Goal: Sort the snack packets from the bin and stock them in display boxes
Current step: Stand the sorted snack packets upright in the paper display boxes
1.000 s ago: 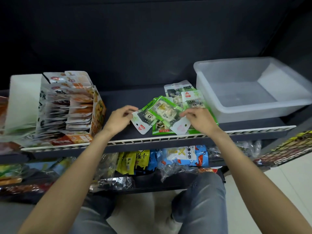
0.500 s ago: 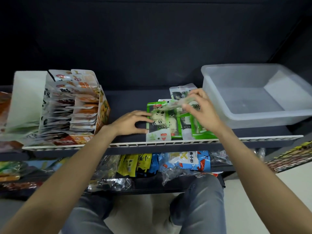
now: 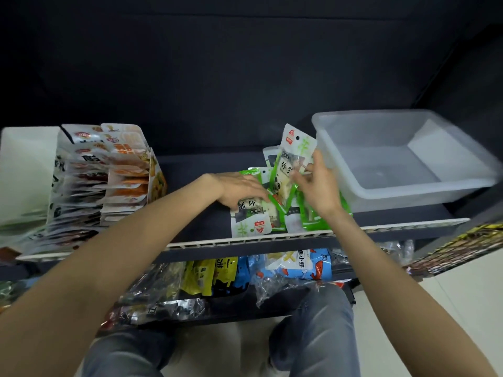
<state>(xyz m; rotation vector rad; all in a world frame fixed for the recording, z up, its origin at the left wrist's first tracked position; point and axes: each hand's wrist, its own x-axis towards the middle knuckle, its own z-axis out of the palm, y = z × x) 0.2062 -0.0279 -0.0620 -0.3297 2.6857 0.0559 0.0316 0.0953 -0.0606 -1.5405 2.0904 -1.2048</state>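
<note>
Fingers (image 3: 302,183) of my right hand (image 3: 319,190) pinch one green-and-white snack packet (image 3: 292,161) and hold it upright above the pile, its white top edge touching the near-left corner of the clear plastic bin (image 3: 402,159). My left hand (image 3: 239,187) lies palm down on the pile of green snack packets (image 3: 272,210), its fingers loosely bent over a white-fronted packet (image 3: 250,220) whose lower edge reaches the shelf's white front rail (image 3: 299,238); I cannot tell whether they grip it or only press on it.

Nearest me, below my forearms, are my knees in grey trousers (image 3: 318,327). Just above them the lower shelf (image 3: 245,308) carries yellow, blue and clear-wrapped bags. On the upper shelf (image 3: 204,164), well to the left of the pile, stands an open display box (image 3: 155,180) filled with rows of white-and-orange packets. The bin sits at the right, and I see no packets in it.
</note>
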